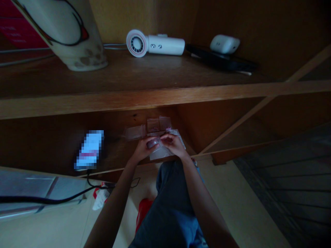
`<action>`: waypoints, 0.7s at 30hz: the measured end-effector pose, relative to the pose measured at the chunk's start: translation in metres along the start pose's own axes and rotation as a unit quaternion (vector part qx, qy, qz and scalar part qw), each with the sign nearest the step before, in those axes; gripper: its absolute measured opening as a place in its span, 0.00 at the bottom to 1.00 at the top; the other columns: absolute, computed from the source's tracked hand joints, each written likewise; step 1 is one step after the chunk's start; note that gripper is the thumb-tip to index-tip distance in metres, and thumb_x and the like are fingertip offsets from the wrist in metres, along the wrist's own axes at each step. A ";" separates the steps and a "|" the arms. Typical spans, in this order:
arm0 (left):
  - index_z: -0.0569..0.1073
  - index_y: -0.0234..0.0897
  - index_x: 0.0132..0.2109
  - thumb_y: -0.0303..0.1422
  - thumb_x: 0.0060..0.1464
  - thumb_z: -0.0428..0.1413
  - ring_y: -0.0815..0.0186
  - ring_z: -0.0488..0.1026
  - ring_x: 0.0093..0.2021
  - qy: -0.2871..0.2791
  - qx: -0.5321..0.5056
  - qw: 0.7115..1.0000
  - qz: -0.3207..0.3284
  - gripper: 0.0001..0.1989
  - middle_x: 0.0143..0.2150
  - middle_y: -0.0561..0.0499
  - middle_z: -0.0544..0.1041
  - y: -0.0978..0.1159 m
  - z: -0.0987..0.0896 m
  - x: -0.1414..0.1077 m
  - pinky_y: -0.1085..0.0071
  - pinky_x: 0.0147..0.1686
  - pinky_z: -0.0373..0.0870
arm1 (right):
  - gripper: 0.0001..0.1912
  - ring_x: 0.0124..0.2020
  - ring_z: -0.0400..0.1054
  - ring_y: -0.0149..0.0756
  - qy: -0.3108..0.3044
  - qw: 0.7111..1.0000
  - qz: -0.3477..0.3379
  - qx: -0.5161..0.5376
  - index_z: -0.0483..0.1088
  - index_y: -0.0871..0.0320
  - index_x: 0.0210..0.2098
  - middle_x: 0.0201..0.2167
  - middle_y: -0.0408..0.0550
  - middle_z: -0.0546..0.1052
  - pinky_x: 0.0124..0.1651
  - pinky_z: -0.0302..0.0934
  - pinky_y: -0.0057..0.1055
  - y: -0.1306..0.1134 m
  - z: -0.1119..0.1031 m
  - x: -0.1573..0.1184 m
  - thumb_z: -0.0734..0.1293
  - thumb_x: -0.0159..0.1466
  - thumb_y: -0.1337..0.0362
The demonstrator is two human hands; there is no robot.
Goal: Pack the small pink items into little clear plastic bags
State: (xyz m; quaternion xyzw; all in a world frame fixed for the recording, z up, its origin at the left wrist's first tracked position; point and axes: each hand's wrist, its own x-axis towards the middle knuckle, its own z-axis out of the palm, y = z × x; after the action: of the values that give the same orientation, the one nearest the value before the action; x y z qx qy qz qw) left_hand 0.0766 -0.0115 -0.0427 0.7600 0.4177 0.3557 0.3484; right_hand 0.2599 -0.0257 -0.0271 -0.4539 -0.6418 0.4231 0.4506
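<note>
A patterned cup (64, 29) stands on the upper shelf (144, 74). Below lies a lit phone (89, 150). The left hand (142, 149) pinches a clear packet (154, 142) between thumb and fingers; the right hand (175, 144) curls beside it, grip indeterminable.

the clear bag (154, 142) is partly hidden, the cup (80, 38) cut off above, the screen (89, 148) blurred.

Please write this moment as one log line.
left hand: holding clear bag | right hand: at same bag | nearby: other clear bags, lower shelf
</note>
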 end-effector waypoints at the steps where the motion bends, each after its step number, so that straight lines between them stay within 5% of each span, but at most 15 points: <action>1: 0.72 0.35 0.47 0.39 0.49 0.56 0.62 0.74 0.42 0.000 0.000 1.000 -0.001 0.19 0.44 0.46 0.77 0.000 0.000 0.000 0.68 0.44 0.69 | 0.06 0.34 0.69 0.32 0.000 1.000 -0.001 0.002 0.71 0.57 0.33 0.31 0.45 0.75 0.38 0.62 0.29 0.000 0.000 0.000 0.66 0.54 0.64; 6: 0.72 0.36 0.47 0.39 0.49 0.56 0.63 0.74 0.41 -0.007 0.012 1.000 -0.004 0.19 0.44 0.47 0.77 0.003 -0.002 0.000 0.68 0.44 0.69 | 0.06 0.32 0.69 0.31 0.048 0.998 0.006 -0.030 0.71 0.57 0.32 0.30 0.43 0.76 0.37 0.62 0.28 0.002 -0.003 0.001 0.66 0.54 0.63; 12: 0.71 0.36 0.48 0.39 0.50 0.55 0.64 0.74 0.41 -0.009 0.020 1.000 -0.006 0.19 0.43 0.47 0.77 0.005 -0.002 0.000 0.68 0.43 0.69 | 0.07 0.29 0.69 0.32 0.154 0.962 0.081 -0.212 0.72 0.56 0.33 0.30 0.43 0.77 0.34 0.60 0.26 0.012 -0.015 0.001 0.65 0.55 0.64; 21: 0.72 0.35 0.48 0.39 0.49 0.56 0.64 0.74 0.39 -0.006 0.021 1.000 -0.009 0.19 0.41 0.48 0.78 0.008 -0.002 0.000 0.70 0.42 0.69 | 0.08 0.37 0.71 0.35 0.112 0.897 0.149 -0.401 0.75 0.49 0.34 0.33 0.42 0.78 0.41 0.59 0.29 0.002 -0.011 -0.001 0.64 0.56 0.61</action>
State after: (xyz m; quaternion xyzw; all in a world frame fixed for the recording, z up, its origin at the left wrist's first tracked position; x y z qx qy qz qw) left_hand 0.0776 -0.0145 -0.0352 0.7656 0.4299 0.3386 0.3382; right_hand 0.2713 -0.0246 -0.0265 -0.7312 -0.6269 0.1381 0.2310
